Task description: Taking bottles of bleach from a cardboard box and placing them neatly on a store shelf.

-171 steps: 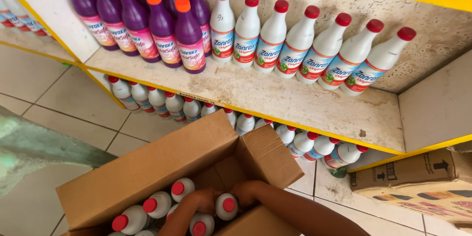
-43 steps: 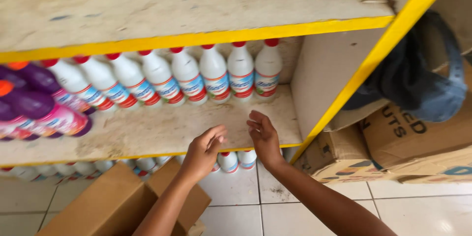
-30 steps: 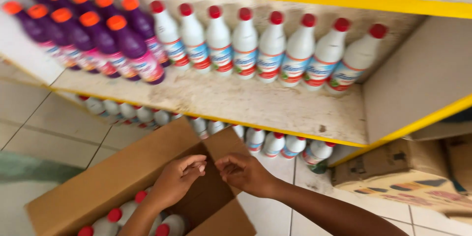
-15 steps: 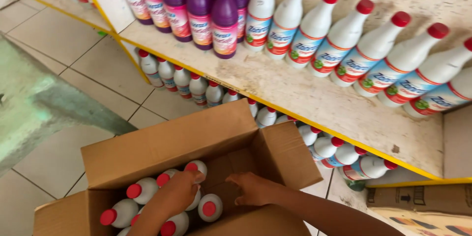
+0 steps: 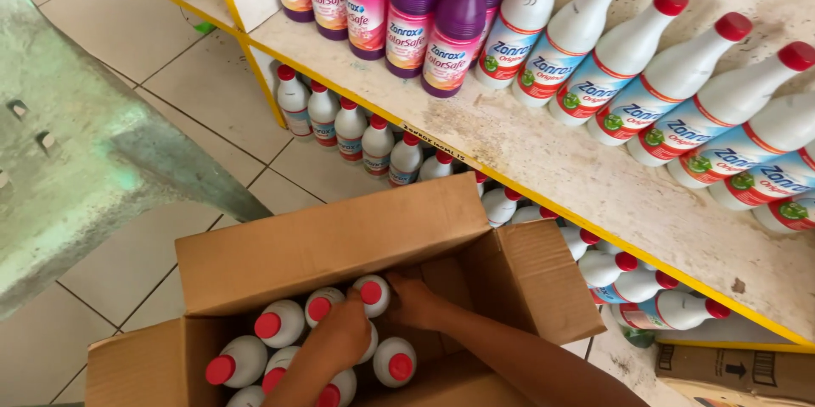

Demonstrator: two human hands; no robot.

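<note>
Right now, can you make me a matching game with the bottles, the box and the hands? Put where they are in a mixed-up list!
Things:
1. purple bottles
2. white bottles with red caps
3. hands
4. cardboard box

Places or states:
A. packed upright inside the box
B. flaps open, on the tiled floor
C. standing on the shelf, top left
D. reaching down among the bottle caps

Pairs: 1-C, 2-A, 3-D, 4-B
</note>
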